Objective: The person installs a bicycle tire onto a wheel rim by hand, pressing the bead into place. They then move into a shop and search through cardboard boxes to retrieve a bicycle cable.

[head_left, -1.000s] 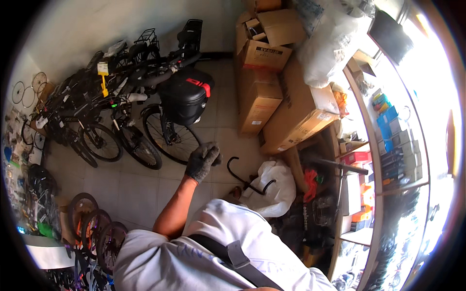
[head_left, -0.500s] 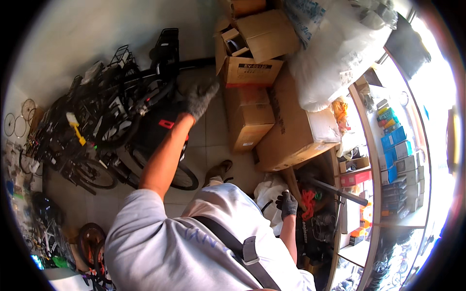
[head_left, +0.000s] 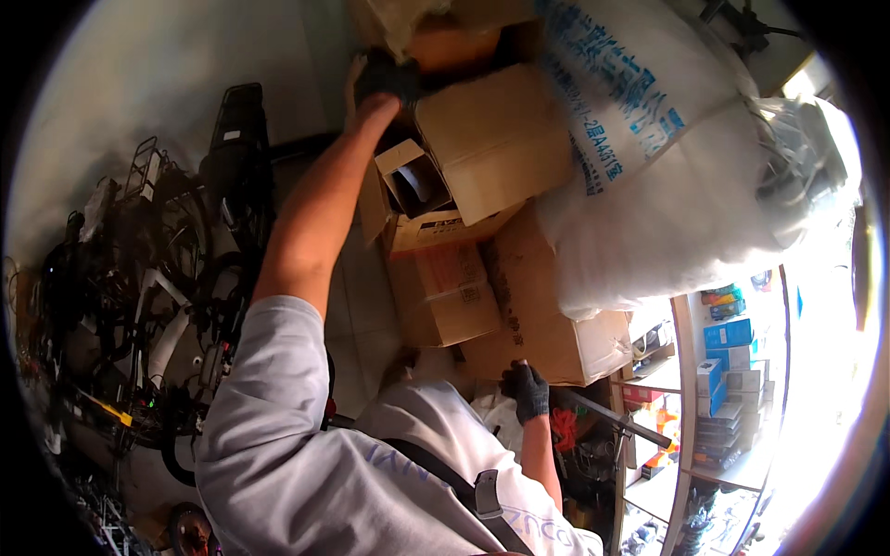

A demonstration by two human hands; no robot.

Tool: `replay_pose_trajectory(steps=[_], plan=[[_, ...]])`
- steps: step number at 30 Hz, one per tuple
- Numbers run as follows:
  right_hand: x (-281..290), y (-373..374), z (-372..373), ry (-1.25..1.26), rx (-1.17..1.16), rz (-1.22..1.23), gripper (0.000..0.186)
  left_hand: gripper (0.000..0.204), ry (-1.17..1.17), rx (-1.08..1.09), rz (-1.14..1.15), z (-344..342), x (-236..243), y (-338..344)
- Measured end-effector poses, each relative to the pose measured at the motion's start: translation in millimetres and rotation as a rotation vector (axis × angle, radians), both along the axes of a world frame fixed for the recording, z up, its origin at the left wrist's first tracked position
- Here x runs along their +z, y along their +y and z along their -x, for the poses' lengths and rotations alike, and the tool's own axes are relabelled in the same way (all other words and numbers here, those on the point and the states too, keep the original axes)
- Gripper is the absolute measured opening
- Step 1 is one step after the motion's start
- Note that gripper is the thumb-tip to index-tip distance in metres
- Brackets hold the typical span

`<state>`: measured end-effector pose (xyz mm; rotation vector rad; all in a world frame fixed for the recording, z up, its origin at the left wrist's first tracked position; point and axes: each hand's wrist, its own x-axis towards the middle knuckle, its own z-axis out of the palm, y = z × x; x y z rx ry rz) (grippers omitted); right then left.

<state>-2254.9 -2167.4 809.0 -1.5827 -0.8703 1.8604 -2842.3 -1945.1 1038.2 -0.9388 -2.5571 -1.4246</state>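
Observation:
My left hand, in a dark glove, reaches up to the far side of an open cardboard box. It is at the box's edge by the raised flaps, and its fingers are too dark to make out. Inside that box, a smaller open carton stands tilted. Low on the right, my right hand wears a grey glove with bare fingertips. Its fingers are curled together near the lower edge of a large cardboard box; whatever they may hold is too small to name.
Another brown carton stands under the open box. A big white plastic sack bulges over the boxes at right. Bicycles crowd the left side. Shelves with small blue boxes line the right, with a black bar jutting out before them.
My left hand has moved from above the bicycles, forward to the open box. The view has shifted toward the boxes. My right hand stays low at the right, fingers curled.

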Motion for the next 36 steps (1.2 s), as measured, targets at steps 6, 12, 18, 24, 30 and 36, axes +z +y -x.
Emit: replay_pose_trajectory(steps=[6,12,18,24,30,36], plan=[[44,34,55,-0.08,0.237,-0.171,0.03,0.052,0.585,-0.372,0.546,25,137,9],[126,124,187,-0.738,0.912,-1.35,0.04,0.046,-0.622,-0.412,-0.307,60,155,61],[174,179,279,-0.625,0.557,-0.846,0.056,0.042,-0.83,-0.446,-0.39,43,155,62],[184,220,301,-0.403,0.612,-1.166,0.042,0.04,-0.902,-0.447,-0.575,47,165,57],[180,259,329,-0.605,0.825,-1.501,0.038,0.035,-1.003,-0.447,-0.625,86,151,81],[164,274,346,-0.176,0.905,-0.893,0.049,0.039,-1.11,-0.564,-0.703,114,120,100]])
